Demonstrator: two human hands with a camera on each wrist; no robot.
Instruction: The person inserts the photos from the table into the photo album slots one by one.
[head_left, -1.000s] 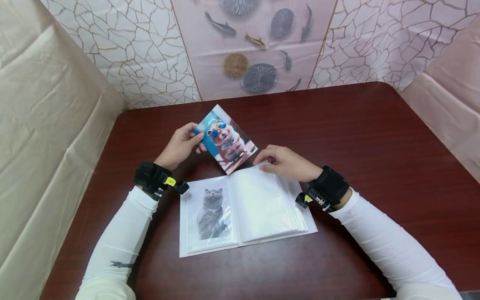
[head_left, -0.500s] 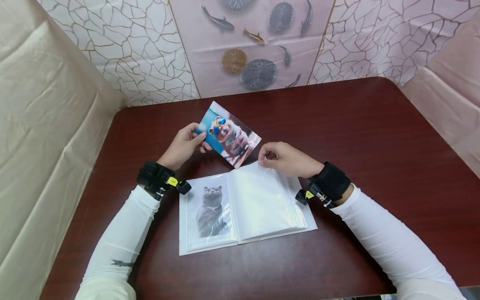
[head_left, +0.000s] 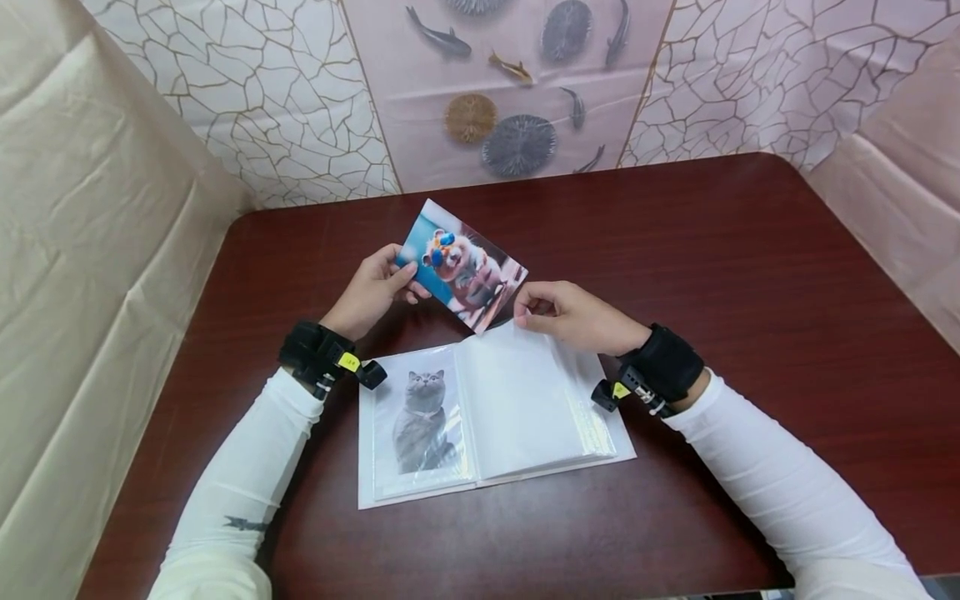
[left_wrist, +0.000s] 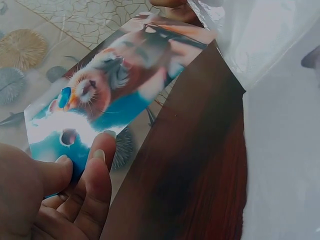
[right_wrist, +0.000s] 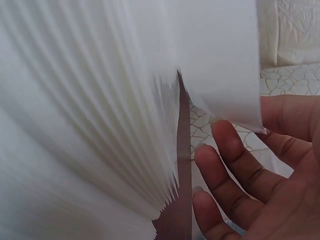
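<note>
My left hand [head_left: 371, 292] pinches a photo card [head_left: 468, 271] by its left corner. The print shows a furry animal in blue sunglasses, and it is held tilted above the top edge of an open photo album [head_left: 366, 450]. On the album's left page sits a picture of a grey cat [head_left: 423, 429] in a clear sleeve. The facing page [head_left: 517, 408] is blank white. Its upper edge is pinched between the thumb and index finger of my right hand [head_left: 581, 317]. In the right wrist view that lifted leaf [right_wrist: 220, 55] stands apart from the stacked pages [right_wrist: 100, 110], with the other fingers [right_wrist: 235, 145] spread below.
The album lies on a dark red-brown table [head_left: 712, 275]. Patterned cloth [head_left: 300, 108] hangs behind it, and plain beige cloth [head_left: 97, 292] hangs at the left side. Each wrist wears a black strap [head_left: 660, 362] with a small camera.
The photo card has shifted slightly right and up, turning a little toward level, and its lower corner is closer to my right hand. My right hand keeps hold of the page edge.
</note>
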